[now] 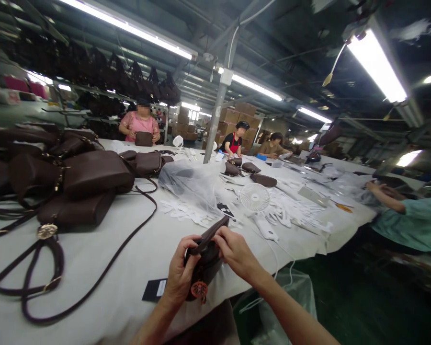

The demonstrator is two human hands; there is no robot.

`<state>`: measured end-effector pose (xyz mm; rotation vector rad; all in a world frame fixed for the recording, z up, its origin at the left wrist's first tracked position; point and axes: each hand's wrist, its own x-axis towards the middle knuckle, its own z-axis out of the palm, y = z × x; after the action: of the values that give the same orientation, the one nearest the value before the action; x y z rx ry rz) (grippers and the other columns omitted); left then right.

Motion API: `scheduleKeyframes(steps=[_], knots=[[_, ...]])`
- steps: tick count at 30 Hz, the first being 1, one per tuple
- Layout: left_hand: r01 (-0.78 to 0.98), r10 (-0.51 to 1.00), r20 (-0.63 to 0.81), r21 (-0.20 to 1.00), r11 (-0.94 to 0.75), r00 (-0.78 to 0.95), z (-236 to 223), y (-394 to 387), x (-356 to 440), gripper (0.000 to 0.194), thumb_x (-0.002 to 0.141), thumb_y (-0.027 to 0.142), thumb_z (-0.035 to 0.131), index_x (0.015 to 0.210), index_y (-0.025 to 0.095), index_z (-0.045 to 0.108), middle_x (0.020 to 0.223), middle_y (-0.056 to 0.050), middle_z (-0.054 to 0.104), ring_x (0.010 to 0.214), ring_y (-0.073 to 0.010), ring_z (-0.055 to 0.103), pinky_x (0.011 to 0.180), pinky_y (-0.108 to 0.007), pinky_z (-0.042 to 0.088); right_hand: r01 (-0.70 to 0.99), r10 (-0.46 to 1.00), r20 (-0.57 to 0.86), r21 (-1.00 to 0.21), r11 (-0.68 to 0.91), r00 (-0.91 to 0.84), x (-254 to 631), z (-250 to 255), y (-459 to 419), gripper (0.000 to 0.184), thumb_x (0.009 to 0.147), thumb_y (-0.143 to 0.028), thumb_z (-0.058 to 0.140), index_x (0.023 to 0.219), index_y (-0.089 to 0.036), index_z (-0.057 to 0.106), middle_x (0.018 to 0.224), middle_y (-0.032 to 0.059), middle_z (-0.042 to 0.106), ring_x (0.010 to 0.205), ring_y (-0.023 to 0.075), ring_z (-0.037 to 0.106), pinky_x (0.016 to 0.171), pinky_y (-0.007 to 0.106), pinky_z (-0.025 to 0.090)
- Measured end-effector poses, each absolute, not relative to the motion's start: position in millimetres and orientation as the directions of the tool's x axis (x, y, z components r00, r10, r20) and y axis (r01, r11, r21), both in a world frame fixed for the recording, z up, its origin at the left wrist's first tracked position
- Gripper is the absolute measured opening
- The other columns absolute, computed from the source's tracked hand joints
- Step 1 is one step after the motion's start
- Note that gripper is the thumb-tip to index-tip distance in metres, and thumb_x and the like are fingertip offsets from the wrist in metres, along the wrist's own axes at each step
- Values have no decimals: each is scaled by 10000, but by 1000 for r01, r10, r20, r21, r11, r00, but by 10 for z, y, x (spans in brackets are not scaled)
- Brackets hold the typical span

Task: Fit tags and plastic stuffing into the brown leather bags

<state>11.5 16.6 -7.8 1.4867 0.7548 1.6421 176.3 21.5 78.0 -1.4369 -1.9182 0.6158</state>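
A small dark brown handbag (210, 268) is held at the table's near edge, its flap (215, 231) raised. My left hand (181, 270) grips the bag's left side, thumb in front and fingers over the top. With fingers pinched together, my right hand (235, 251) holds the right end of the flap. A round orange-red ornament (199, 289) hangs at the bag's front, below my left thumb. Beside my left wrist lies a black tag (154, 289) with a white label. The inside of the bag is hidden by my hands.
Brown handbags (96, 175) are heaped at the left, with a long strap (120, 256) trailing across the white-covered table (104, 302). A white fan (255, 197), plastic sheeting (190, 179) and white cut pieces (290, 211) lie beyond my hands. Several people work around the table.
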Motion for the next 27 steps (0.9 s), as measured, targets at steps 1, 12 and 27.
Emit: scheduleKeyframes(steps=[1,12,27], knots=[[-156,849,528,839,-522,0,-88,173,105,84,902,292,535,941,228,572,1135,-66,605,1090,-227,548,960,-372,432,606,973,142,-763,224,-181,1757,794,235,204,911,-287,422,731,-210,480,604,-17,521,531,137,518,514,261,425],[-92,814,576,817,-569,82,-180,162,163,142,915,260,513,1051,221,506,1266,-107,565,1172,-255,533,1007,-441,400,326,955,-149,-943,-60,-257,1764,919,374,296,769,-441,579,655,-183,488,539,-73,472,381,39,373,354,165,320],[-79,927,358,933,-351,115,-133,88,239,470,839,251,617,1259,196,412,1264,-117,556,1187,-266,530,1030,-452,389,111,952,-142,-987,-115,-271,1717,795,182,427,739,-565,658,691,-175,490,558,-79,477,363,19,325,349,170,311]])
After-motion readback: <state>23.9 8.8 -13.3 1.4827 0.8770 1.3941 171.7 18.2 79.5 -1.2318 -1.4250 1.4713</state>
